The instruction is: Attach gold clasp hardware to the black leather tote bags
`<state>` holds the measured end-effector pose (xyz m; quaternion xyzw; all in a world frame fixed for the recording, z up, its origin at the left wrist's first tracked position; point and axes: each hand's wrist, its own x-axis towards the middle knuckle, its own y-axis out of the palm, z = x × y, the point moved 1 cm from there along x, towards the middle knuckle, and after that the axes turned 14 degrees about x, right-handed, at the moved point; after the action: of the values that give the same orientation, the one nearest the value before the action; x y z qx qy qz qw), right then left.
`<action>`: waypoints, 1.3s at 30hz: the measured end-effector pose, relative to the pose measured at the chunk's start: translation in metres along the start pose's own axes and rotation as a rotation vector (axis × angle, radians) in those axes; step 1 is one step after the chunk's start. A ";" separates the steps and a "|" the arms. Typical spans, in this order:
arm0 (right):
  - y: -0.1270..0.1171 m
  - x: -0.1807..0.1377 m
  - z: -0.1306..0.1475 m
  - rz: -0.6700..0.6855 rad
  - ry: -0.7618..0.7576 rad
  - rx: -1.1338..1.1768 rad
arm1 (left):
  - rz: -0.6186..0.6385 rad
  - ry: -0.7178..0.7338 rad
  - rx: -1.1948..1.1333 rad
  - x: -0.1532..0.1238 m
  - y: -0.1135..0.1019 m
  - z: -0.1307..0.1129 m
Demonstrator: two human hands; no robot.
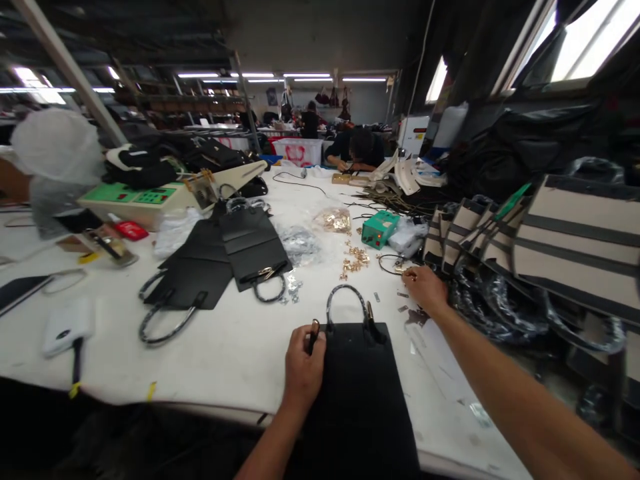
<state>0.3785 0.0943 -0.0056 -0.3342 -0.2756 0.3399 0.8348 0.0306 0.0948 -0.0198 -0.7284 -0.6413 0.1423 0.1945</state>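
Note:
A black handbag panel lies in front of me, its round plastic-wrapped handle pointing away. My left hand is closed at the panel's upper left corner, gripping a black strap tab with a gold-coloured metal end. A similar tab stands by the handle's right end. My right hand reaches forward to the right, fingers pinched beside a small brass-coloured piece and a thin black cable. What the fingertips hold is too small to make out. Gold-coloured hardware pieces lie scattered beyond the handle.
A green box with a lit red light stands behind the right hand. Stacked beige-and-black bag panels crowd the right side. More black bag panels lie left, near a white handheld device. A person bends over the table's far end.

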 end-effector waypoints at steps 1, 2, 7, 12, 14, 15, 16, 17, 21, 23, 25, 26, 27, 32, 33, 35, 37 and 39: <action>-0.003 -0.002 0.003 -0.023 -0.016 0.037 | 0.010 -0.002 0.002 -0.001 -0.001 -0.002; -0.006 -0.005 0.006 -0.046 -0.033 0.079 | 0.024 -0.010 -0.003 -0.001 -0.002 -0.003; -0.022 -0.056 0.044 -0.072 -0.063 0.384 | 0.084 -0.212 -0.143 0.004 -0.009 0.003; -0.001 -0.149 0.105 0.399 0.133 1.073 | 0.202 -0.486 -0.439 -0.001 -0.013 0.008; 0.013 -0.173 0.120 0.532 0.163 1.086 | 0.222 -0.504 -0.524 -0.005 -0.014 0.007; 0.020 -0.181 0.123 0.558 0.158 1.050 | 0.227 -0.498 -0.549 -0.007 -0.015 0.007; 0.026 -0.185 0.125 0.562 0.149 1.003 | 0.228 -0.491 -0.564 -0.009 -0.016 0.006; 0.030 -0.187 0.124 0.551 0.144 0.956 | 0.228 -0.483 -0.573 -0.011 -0.017 0.006; 0.038 -0.187 0.120 0.496 0.154 0.882 | 0.262 -0.467 -0.636 -0.014 -0.020 0.006; 0.039 -0.189 0.121 0.455 0.137 0.865 | 0.307 -0.448 -0.677 -0.015 -0.022 0.006; 0.040 -0.193 0.124 0.403 0.104 0.825 | 0.351 -0.419 -0.715 -0.015 -0.023 0.007; 0.040 -0.195 0.126 0.378 0.087 0.805 | 0.368 -0.407 -0.729 -0.015 -0.023 0.008; 0.041 -0.197 0.127 0.359 0.068 0.788 | 0.381 -0.398 -0.738 -0.016 -0.023 0.009; 0.042 -0.200 0.132 0.289 -0.046 0.722 | 0.385 -0.373 -0.712 -0.018 -0.020 0.015; 0.041 -0.199 0.133 0.280 -0.077 0.710 | 0.374 -0.368 -0.701 -0.018 -0.019 0.015; 0.040 -0.197 0.134 0.270 -0.136 0.684 | 0.338 -0.367 -0.686 -0.018 -0.018 0.016; 0.039 -0.195 0.136 0.265 -0.175 0.653 | 0.297 -0.370 -0.682 -0.018 -0.016 0.015; 0.037 -0.194 0.137 0.262 -0.202 0.623 | 0.270 -0.362 -0.693 -0.019 -0.015 0.015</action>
<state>0.1507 0.0199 0.0071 -0.0605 -0.1948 0.5431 0.8145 0.0079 0.0793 -0.0273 -0.7915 -0.5740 0.0680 -0.1986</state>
